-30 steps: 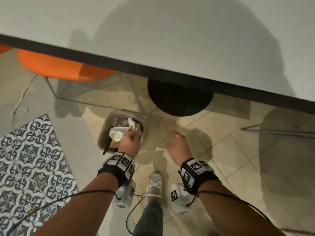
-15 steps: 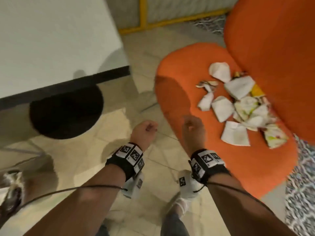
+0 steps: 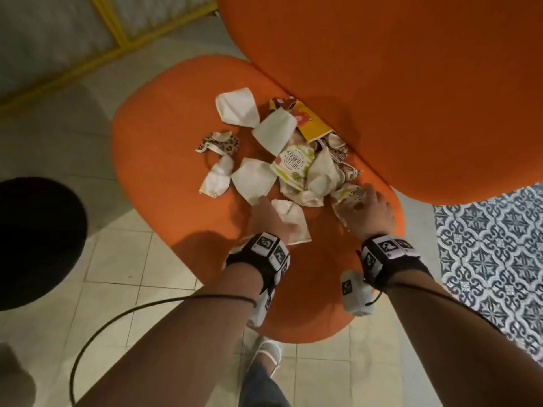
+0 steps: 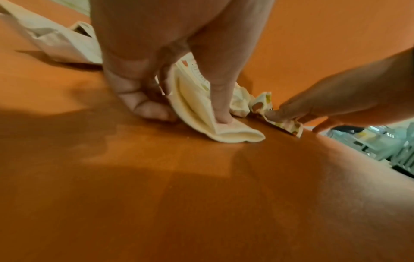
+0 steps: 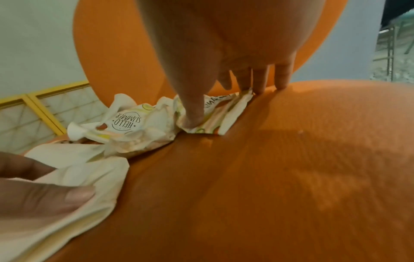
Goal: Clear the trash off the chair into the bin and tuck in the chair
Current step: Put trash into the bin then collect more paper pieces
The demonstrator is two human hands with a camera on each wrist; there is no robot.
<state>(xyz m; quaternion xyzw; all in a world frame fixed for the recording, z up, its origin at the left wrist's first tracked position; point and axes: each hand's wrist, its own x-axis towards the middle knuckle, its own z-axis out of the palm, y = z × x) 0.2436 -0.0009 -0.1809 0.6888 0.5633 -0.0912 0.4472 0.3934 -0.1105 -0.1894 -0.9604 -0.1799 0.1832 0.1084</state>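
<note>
The orange chair seat (image 3: pixel 164 136) carries a heap of crumpled trash (image 3: pixel 293 165): white paper pieces and printed wrappers lying against the backrest (image 3: pixel 382 83). My left hand (image 3: pixel 264 207) is at the near edge of the heap. In the left wrist view my left hand (image 4: pixel 188 113) pinches a folded white paper (image 4: pixel 235 134) between thumb and curled fingers. My right hand (image 3: pixel 361 201) lies on a printed wrapper (image 3: pixel 349 198). My right hand (image 5: pixel 224 102) has its thumb pressing the printed wrapper (image 5: pixel 210 127), with straight fingertips at its far edge. The bin is out of view.
A black round table base (image 3: pixel 35 239) sits on the floor at the left. A patterned tile strip (image 3: pixel 484 245) runs at the right and a yellow frame (image 3: pixel 111 30) at the back. My shoe (image 3: pixel 267 353) is just before the seat's front edge.
A second ago my left hand was over the bin by the table. The view swung to the chair, and both hands moved forward onto the trash on the seat.
</note>
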